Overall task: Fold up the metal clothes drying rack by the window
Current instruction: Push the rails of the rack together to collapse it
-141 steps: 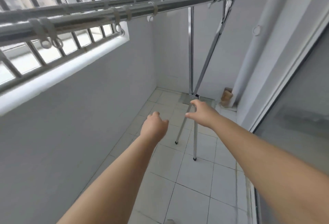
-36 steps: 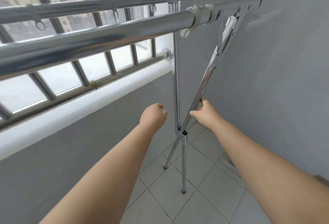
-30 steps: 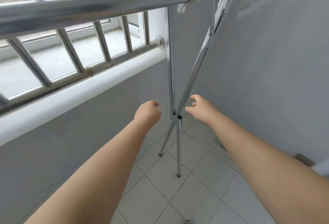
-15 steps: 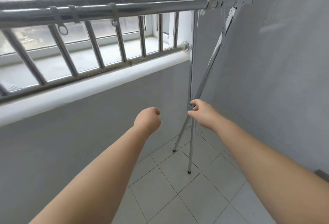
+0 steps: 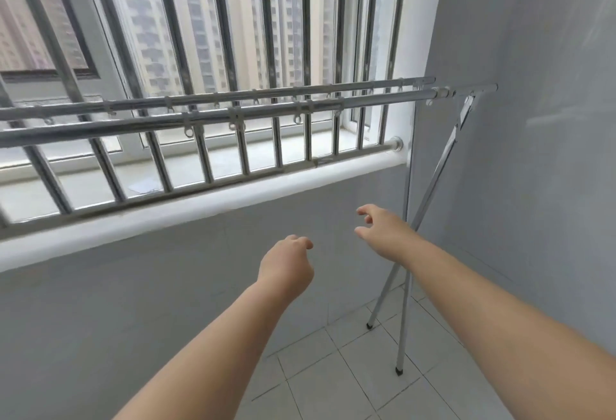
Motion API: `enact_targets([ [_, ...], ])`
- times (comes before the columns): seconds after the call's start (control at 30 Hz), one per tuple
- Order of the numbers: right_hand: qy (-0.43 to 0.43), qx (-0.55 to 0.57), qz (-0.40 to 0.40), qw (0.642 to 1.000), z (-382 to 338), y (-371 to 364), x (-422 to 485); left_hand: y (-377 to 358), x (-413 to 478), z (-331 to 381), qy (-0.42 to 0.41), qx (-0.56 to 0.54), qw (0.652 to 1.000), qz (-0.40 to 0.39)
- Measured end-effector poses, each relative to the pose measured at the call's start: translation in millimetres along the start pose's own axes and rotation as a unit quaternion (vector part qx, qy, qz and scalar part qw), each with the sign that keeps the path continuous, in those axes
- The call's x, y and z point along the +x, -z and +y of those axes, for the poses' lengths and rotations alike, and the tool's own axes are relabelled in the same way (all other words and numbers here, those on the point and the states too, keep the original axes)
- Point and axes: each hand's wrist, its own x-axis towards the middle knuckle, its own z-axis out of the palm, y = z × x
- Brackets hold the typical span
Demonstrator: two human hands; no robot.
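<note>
We are reaching both bare arms out toward the metal drying rack (image 5: 333,107), which is standing unfolded along the barred window (image 5: 233,53), its far end close to the corner of the room. Our right hand (image 5: 383,231) is hovering just left of the crossed legs, fingers spread and loosely curled, holding nothing; from this angle the crossing point of the legs is hiding behind our wrist, so we cannot tell whether the wrist is brushing the metal. Our left hand (image 5: 286,266) is hanging lower and further left, well apart from the rack, curled into a loose fist around nothing.

We are counting two long horizontal rails running side by side at sill height, each carrying a row of small hanging rings, and two slanting legs (image 5: 401,329) forming an X at the right end, each ending in a dark foot on the floor. The rack's left end is running out of view.

The floor (image 5: 333,369) is showing pale square tiles. Grey walls (image 5: 533,119) are meeting at the corner, and a white sill (image 5: 200,206) is running beneath the window bars, with tall buildings showing outside.
</note>
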Motion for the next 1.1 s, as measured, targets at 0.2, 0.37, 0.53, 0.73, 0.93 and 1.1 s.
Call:
enact_targets([
  [0.2,0.046,0.008,0.037,0.998,-92.2,-17.8,-34.3,68.2,-48.8,-47.7,-0.045,-0.016,0.993,0.104],
  [0.37,0.110,0.015,0.064,0.992,-181.4,-46.7,-63.6,139.9,-89.8,-104.6,-0.081,0.004,0.977,0.195],
  [0.53,0.211,-0.023,0.104,0.972,-263.1,-59.5,-84.6,233.5,-98.8,-140.4,-0.120,0.098,0.947,0.280],
  [0.73,0.278,-0.099,0.134,0.946,-326.9,-44.5,-74.7,309.0,-81.0,-173.9,-0.018,0.218,0.945,0.243],
  [0.93,0.264,-0.213,0.088,0.937,-347.3,-45.3,-44.7,304.0,-70.4,-199.1,0.086,0.221,0.962,0.134],
  [1.1,0.242,-0.208,0.069,0.945,-344.4,-49.9,-27.3,309.2,-66.0,-200.1,0.031,0.159,0.962,0.220],
])
